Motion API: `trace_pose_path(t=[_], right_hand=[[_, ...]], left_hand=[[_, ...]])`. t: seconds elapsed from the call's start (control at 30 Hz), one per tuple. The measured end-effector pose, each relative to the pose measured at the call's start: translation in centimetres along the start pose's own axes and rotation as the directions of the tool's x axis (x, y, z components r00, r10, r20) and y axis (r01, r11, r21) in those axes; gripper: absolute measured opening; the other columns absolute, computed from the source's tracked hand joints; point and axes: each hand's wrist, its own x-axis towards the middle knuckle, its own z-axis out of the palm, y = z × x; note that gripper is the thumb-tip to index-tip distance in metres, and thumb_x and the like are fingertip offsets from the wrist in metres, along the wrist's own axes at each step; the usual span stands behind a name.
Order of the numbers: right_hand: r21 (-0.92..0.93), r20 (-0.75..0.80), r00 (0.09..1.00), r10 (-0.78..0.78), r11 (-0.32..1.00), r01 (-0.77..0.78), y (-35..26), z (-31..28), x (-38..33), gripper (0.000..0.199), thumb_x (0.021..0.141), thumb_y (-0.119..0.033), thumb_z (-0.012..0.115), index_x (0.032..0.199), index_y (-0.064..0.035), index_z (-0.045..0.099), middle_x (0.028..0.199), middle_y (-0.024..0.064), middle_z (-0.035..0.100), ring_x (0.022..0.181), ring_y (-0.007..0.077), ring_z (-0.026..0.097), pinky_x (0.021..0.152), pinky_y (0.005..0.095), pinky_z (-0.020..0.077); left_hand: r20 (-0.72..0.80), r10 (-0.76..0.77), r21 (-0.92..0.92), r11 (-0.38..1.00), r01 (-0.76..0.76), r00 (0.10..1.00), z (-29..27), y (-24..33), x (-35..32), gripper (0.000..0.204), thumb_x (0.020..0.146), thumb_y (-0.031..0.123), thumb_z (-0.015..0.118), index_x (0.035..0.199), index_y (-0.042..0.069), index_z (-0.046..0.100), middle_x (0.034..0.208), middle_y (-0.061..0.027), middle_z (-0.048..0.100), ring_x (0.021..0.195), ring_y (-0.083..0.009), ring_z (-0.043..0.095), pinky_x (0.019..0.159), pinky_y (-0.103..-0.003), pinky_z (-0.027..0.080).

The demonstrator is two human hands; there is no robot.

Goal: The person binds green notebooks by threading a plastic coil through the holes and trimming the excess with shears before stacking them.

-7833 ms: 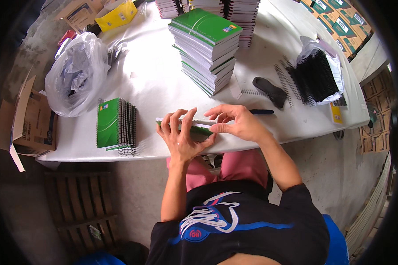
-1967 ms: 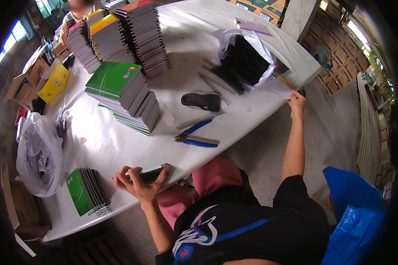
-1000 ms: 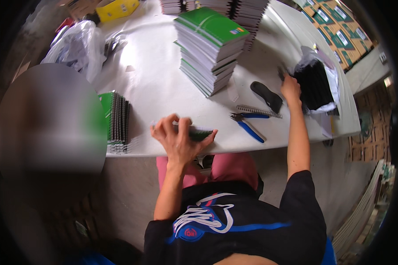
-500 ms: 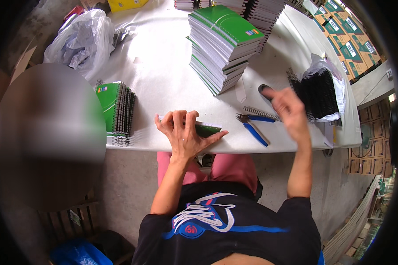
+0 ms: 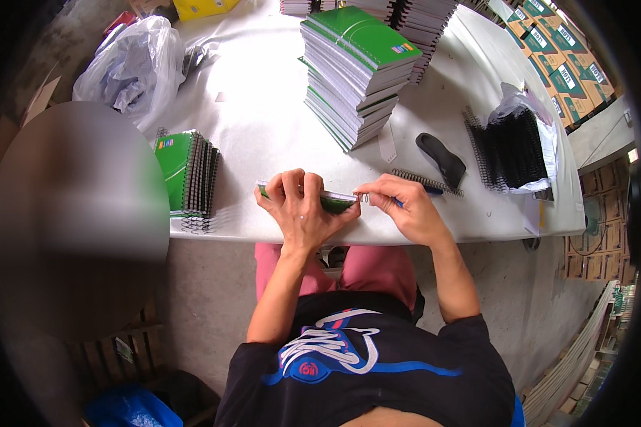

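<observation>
Near the table's front edge, my left hand [image 5: 300, 210] is closed around a small green notebook [image 5: 338, 204], spread over its cover with the page edges facing up. My right hand [image 5: 406, 206] meets the notebook's right end, thumb and forefinger pinching a thin spiral wire [image 5: 365, 198] there. Beneath and behind that hand, blue-handled pliers [image 5: 399, 203] are mostly hidden. A loose dark spiral coil [image 5: 424, 182] lies just beyond. Farther right rests a black curved object [image 5: 441, 159] whose kind I cannot make out.
A tall stack of green notebooks [image 5: 363, 50] stands behind my hands. Spiral-bound green notebooks [image 5: 181, 171] sit at left, partly covered by a blurred round shape. Black coils [image 5: 516, 153] lie bundled in plastic at right. A plastic bag [image 5: 132, 67] is at the far left.
My right hand has come left and nearer from the black curved object to the notebook's right end, now covering most of the pliers. My left hand stays on the notebook.
</observation>
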Motion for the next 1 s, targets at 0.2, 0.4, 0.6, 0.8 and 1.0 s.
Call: trace_pose_path(t=[0.2, 0.4, 0.6, 0.8, 1.0], right_hand=[[0.204, -0.028, 0.993, -0.119, 0.971, 0.122, 1.5, -0.1, 1.0, 0.019, 0.088, -0.003, 0.054, 0.103, -0.0032, 0.066, 0.074, 0.0084, 0.057, 0.071, 0.0121, 0.055, 0.067, 0.0264, 0.0455], [0.143, 0.296, 0.95, 0.101, 0.979, -0.148, 0.5, -1.3, 1.3, 0.025, 0.09, -0.011, 0.057, 0.115, -0.0072, 0.061, 0.069, 0.0073, 0.053, 0.067, 0.0111, 0.049, 0.063, 0.0257, 0.0448], [0.048, 0.035, 0.996, 0.084, 0.995, -0.085, -1.1, -1.0, 0.5, 0.035, 0.083, -0.011, 0.066, 0.117, -0.0079, 0.057, 0.075, 0.0076, 0.053, 0.067, 0.0124, 0.052, 0.062, 0.0272, 0.0455], [0.025, 0.163, 0.986, -0.04, 0.999, 0.036, 0.5, -1.5, -0.2, 0.03, 0.086, -0.007, 0.061, 0.115, -0.0068, 0.058, 0.085, 0.0129, 0.06, 0.075, 0.0224, 0.061, 0.068, 0.0329, 0.0489], [-0.609, -0.242, 0.961, -0.134, 0.792, -0.042, 3.3, -5.5, -0.2, 0.034, 0.085, -0.023, 0.058, 0.117, -0.0127, 0.055, 0.104, 0.0125, 0.062, 0.094, 0.0341, 0.06, 0.081, 0.0439, 0.0453]], left_hand=[[0.016, -0.03, 0.028, 0.999, 0.029, 0.999, -0.3, 0.5, 0.6, 0.063, 0.049, 0.063, 0.078, 0.076, 0.013, 0.049, 0.086, -0.0033, 0.045, 0.091, -0.0267, 0.041, 0.083, -0.046, 0.027], [0.061, -0.022, 0.057, 0.998, 0.019, 0.998, -0.4, 0.3, 0.4, 0.069, 0.049, 0.069, 0.074, 0.083, 0.014, 0.051, 0.089, -0.003, 0.044, 0.094, -0.0269, 0.04, 0.085, -0.047, 0.026], [0.054, 0.045, 0.027, 0.999, -0.047, 0.998, -0.9, 0.1, 0.3, 0.071, 0.057, 0.074, 0.062, 0.103, 0.02, 0.058, 0.099, -0.0021, 0.047, 0.102, -0.0251, 0.041, 0.091, -0.062, 0.02], [0.141, 0.114, -0.017, 0.993, -0.113, 0.983, -1.0, -1.5, -0.5, 0.064, 0.06, 0.066, 0.067, 0.105, 0.022, 0.059, 0.097, -0.0013, 0.046, 0.102, -0.0257, 0.04, 0.095, -0.064, 0.02], [0.124, 0.114, 0.005, 0.993, -0.115, 0.986, -2.0, 0.1, 1.0, 0.066, 0.059, 0.063, 0.072, 0.102, 0.015, 0.059, 0.092, -0.0065, 0.046, 0.097, -0.0272, 0.039, 0.093, -0.049, 0.027]])
